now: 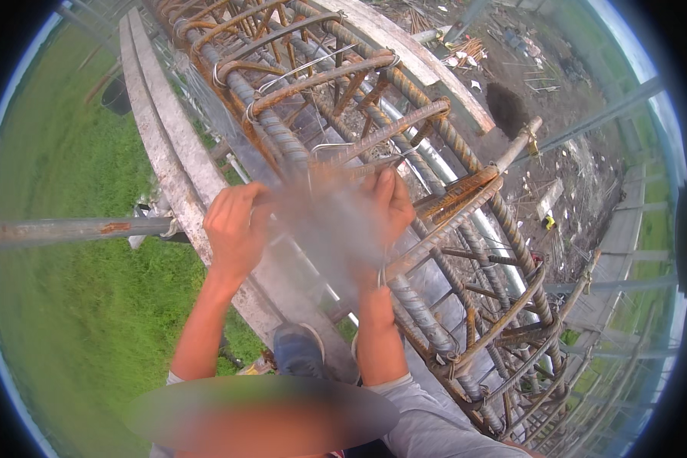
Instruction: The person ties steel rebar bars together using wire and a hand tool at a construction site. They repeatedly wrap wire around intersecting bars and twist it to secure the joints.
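A long cage of rusty ribbed rebar [418,320] with square stirrups runs diagonally past me, its crossings bound with thin tie wire [252,110]. My left hand [237,220] is at the cage's near side, fingers curled, its fingertips lost in a blur. My right hand [390,200] is over the cage, thumb and fingers pinched together at a thin wire beside a stirrup [378,131]. A smeared grey patch in the picture's middle hides the space between the hands and part of the right wrist. Whether the left hand holds anything is not visible.
Narrow planks [177,143] run along the cage's left side, a shoe [299,349] resting on them. A scaffold pipe [74,232] juts out left over grass. Beyond the cage are another plank [464,103], a slanting pipe [595,117] and muddy ground with scattered debris far below.
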A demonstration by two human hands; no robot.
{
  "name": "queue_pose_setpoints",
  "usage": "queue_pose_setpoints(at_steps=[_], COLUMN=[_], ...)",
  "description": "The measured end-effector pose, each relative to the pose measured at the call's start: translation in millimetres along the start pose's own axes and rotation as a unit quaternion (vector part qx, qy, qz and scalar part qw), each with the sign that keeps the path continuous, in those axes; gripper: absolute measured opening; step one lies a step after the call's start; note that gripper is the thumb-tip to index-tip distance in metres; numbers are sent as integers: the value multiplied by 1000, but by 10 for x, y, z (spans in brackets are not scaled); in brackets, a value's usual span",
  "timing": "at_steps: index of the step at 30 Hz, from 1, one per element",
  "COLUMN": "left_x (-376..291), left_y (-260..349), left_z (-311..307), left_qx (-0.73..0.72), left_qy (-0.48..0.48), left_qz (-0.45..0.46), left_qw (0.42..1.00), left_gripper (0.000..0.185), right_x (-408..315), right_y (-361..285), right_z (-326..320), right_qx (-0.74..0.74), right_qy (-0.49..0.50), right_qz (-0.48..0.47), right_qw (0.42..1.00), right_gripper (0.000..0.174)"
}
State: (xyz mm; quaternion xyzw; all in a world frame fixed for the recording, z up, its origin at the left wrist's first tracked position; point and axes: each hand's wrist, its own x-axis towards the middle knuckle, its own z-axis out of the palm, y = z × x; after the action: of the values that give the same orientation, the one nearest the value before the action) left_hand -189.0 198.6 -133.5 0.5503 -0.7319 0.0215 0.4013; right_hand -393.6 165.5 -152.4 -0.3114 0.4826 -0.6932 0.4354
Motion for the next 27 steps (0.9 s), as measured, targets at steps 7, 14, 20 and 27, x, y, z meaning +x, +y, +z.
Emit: queue_pose_setpoints(at_steps=[7, 14, 20, 27], left_x=[-113, 232, 258, 48], left_y=[95, -37, 74, 308], left_z=[248, 125, 155, -59], left_qx=[-105, -387, -436, -265], left_qy=[-167, -404, -567, -321], left_qz=[-183, -352, -542, -245], left_qw=[963, 750, 441, 876], left_gripper=[15, 40, 49, 16], right_x=[-5, 55, 161, 248], right_y=[39, 294, 276, 233], right_z=[-52, -40, -78, -63], right_qx=[37, 279, 312, 335], right_qy=[24, 18, -136, -141], right_qz=[37, 138, 116, 90], right_qw=[998, 950, 933, 927], right_gripper=[38, 50, 59, 35])
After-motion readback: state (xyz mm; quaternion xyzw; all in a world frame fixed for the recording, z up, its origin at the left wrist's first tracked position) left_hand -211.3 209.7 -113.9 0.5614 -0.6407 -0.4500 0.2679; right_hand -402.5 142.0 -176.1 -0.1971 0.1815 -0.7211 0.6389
